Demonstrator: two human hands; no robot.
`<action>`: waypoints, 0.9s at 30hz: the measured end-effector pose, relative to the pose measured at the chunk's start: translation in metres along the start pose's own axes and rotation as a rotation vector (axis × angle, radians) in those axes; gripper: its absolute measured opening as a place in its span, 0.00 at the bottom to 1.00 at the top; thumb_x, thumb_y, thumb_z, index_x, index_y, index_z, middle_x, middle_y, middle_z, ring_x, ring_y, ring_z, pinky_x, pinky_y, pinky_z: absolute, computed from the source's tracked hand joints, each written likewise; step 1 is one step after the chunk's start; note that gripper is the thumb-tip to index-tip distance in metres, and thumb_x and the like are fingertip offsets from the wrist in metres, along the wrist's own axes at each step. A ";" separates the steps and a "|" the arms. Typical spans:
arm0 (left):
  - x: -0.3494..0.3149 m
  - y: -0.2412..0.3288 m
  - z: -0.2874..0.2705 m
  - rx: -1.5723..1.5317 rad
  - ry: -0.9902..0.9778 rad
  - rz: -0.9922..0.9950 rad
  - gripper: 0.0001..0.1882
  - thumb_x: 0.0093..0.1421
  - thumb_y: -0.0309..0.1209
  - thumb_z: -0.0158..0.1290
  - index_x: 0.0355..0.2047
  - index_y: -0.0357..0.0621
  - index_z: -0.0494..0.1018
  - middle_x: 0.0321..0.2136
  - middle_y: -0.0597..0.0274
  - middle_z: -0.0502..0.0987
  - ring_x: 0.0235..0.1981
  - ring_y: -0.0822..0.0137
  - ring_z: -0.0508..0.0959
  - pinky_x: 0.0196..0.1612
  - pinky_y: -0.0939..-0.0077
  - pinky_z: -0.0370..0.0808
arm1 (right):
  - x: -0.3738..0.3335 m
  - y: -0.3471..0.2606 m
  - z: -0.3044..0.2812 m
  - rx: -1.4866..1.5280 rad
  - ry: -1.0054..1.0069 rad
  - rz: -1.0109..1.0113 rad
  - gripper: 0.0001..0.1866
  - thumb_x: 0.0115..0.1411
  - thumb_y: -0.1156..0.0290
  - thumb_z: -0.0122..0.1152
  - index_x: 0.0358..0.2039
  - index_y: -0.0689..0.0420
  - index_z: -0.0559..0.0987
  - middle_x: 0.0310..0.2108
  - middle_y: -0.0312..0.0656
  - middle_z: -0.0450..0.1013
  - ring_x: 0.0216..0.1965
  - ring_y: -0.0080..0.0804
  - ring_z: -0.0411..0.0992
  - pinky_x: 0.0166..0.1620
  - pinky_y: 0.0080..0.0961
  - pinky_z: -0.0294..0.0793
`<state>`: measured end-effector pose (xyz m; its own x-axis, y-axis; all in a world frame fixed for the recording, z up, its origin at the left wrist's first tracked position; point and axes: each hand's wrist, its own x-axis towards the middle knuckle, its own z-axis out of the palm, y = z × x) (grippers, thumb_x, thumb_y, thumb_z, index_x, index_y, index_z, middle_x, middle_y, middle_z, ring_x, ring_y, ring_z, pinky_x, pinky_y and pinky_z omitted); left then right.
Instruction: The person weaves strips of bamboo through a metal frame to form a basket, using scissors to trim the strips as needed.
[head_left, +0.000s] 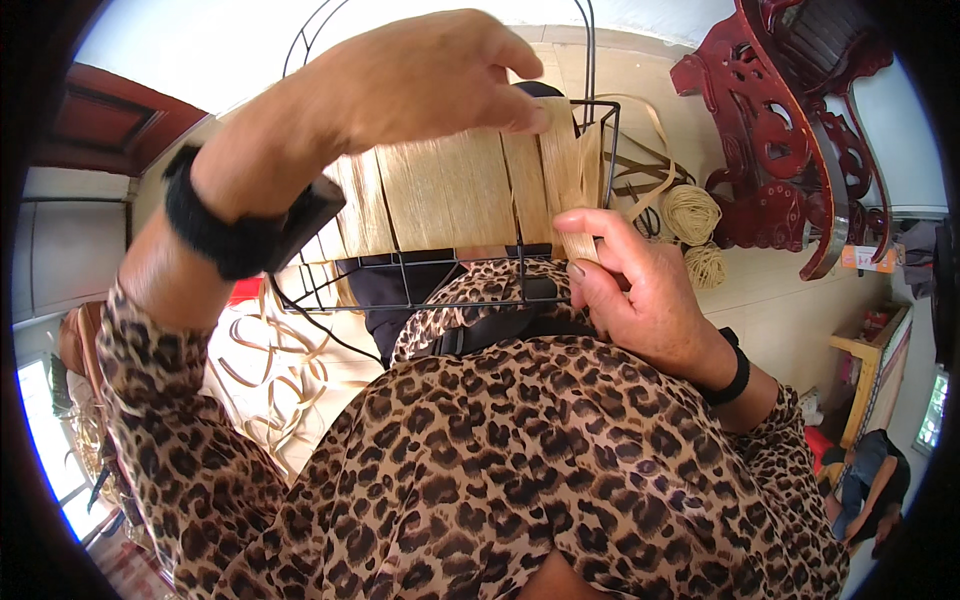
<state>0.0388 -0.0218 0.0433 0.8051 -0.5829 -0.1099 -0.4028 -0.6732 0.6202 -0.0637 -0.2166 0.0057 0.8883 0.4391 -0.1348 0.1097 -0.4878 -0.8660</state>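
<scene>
A black wire frame [405, 262] stands before me, wrapped with wide, flat, straw-coloured strips [445, 195] laid side by side. My right hand [645, 290] pinches a pale strip [578, 246] between thumb and index finger at the frame's near right edge. Over the far side of the wrapped strips reaches my left hand [430, 85]. Its thumb and index finger are apart, the thumb tip touching or just above a strip near the far right corner. Loose strip ends stick up there. A dark device is strapped at my left wrist and a black band circles the right.
Balls of straw-coloured cord [692, 213] lie on the floor to the right, near a carved dark-red wooden chair [775, 140]. Curled loose strips [270, 365] cover the floor at left. A wooden rack [872, 350] stands farther right.
</scene>
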 end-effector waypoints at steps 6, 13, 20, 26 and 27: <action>0.040 -0.007 0.011 -0.446 -0.396 -0.094 0.09 0.50 0.32 0.50 0.25 0.36 0.71 0.16 0.67 0.71 0.17 0.79 0.69 0.23 0.86 0.67 | 0.002 0.010 0.003 -0.025 -0.007 -0.053 0.15 0.50 0.76 0.48 0.41 0.57 0.64 0.18 0.46 0.69 0.21 0.39 0.70 0.23 0.26 0.68; 0.033 -0.012 -0.001 -0.401 -0.204 -0.205 0.08 0.51 0.30 0.49 0.17 0.40 0.69 0.12 0.75 0.64 0.13 0.86 0.60 0.15 0.91 0.56 | 0.018 0.006 -0.002 -0.086 0.075 -0.265 0.14 0.50 0.75 0.49 0.39 0.57 0.65 0.22 0.46 0.70 0.20 0.37 0.71 0.20 0.26 0.68; 0.015 -0.015 -0.006 -0.618 -0.107 -0.236 0.08 0.51 0.30 0.50 0.20 0.39 0.70 0.14 0.72 0.69 0.16 0.83 0.65 0.22 0.90 0.64 | 0.017 0.002 -0.001 -0.068 0.123 -0.313 0.17 0.50 0.77 0.49 0.42 0.57 0.65 0.25 0.44 0.72 0.22 0.35 0.71 0.23 0.22 0.68; 0.003 -0.014 -0.001 -0.708 -0.130 -0.243 0.07 0.51 0.29 0.50 0.22 0.38 0.71 0.17 0.69 0.71 0.18 0.81 0.68 0.25 0.89 0.66 | 0.005 -0.007 0.001 0.043 0.022 -0.215 0.16 0.51 0.76 0.48 0.42 0.57 0.65 0.23 0.44 0.71 0.22 0.36 0.71 0.23 0.22 0.68; 0.002 -0.013 -0.003 -0.692 -0.139 -0.244 0.07 0.51 0.29 0.50 0.22 0.38 0.71 0.17 0.69 0.71 0.18 0.81 0.68 0.26 0.90 0.66 | 0.004 -0.013 -0.001 0.036 -0.031 -0.193 0.15 0.51 0.75 0.48 0.42 0.57 0.65 0.21 0.45 0.71 0.21 0.36 0.71 0.22 0.22 0.68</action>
<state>0.0464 -0.0132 0.0373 0.7558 -0.5363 -0.3757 0.1836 -0.3772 0.9077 -0.0608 -0.2092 0.0167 0.8381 0.5451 0.0209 0.2600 -0.3656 -0.8937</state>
